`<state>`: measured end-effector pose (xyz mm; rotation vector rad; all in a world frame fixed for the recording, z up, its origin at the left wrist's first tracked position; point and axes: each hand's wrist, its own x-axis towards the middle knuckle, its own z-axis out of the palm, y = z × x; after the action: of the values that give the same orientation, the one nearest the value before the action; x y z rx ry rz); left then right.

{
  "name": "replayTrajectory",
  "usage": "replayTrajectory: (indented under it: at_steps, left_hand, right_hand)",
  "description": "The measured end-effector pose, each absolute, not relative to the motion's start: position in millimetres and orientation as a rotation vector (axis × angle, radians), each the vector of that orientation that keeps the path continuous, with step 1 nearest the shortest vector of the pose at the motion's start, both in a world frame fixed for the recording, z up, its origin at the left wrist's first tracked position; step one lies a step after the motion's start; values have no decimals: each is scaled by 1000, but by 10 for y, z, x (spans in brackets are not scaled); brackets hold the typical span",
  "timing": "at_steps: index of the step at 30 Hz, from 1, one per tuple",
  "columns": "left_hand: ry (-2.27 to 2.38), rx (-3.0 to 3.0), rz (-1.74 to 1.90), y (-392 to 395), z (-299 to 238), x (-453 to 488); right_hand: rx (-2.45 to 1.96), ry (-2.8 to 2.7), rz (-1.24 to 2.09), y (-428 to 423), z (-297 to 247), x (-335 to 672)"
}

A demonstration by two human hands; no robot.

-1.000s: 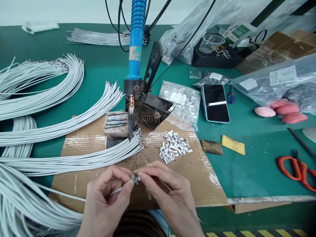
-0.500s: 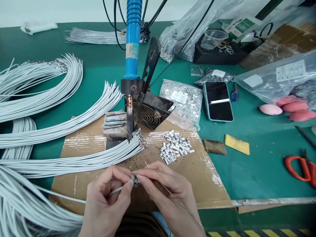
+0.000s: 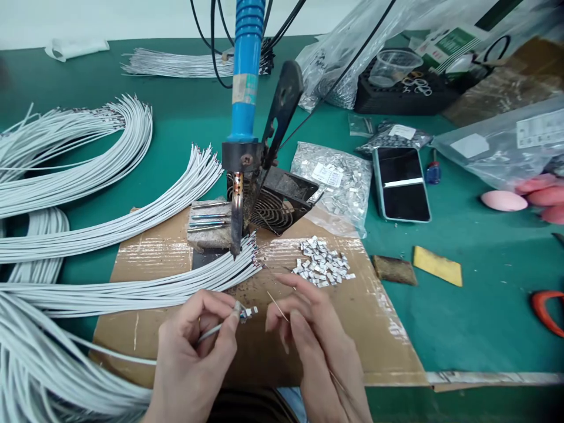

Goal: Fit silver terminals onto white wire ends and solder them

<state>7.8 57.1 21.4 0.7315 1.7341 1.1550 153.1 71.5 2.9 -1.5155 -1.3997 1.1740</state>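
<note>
Near the right hand point(image 3: 324, 346), the left hand point(image 3: 194, 349) pinches a white cable point(image 3: 210, 333) between thumb and forefinger, a small metal connector point(image 3: 251, 312) jutting just past those fingertips toward a thin wire point(image 3: 275, 304) held in the right's loosely curled fingers.

My left hand point(image 3: 196, 346) hides part of the white cable point(image 3: 210, 332); my right hand point(image 3: 319, 343) covers part of the thin wire point(image 3: 277, 305). The right edge cuts off an orange handle point(image 3: 538, 305).
</note>
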Motion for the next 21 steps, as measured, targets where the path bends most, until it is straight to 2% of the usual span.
replayTrajectory:
  at_steps: [5,10,21]
  left_hand:
    - [1764,694,1193,627,206,81]
    - [1774,672,1228,676,204,92]
    - [1761,710,1276,759,167,66]
  right_hand:
    - [-1550,-1451,1131,775,45,1587]
    - [-1308,-1583,1206,890,58,1638]
    - [-1276,-1211,1355,948,101,1421]
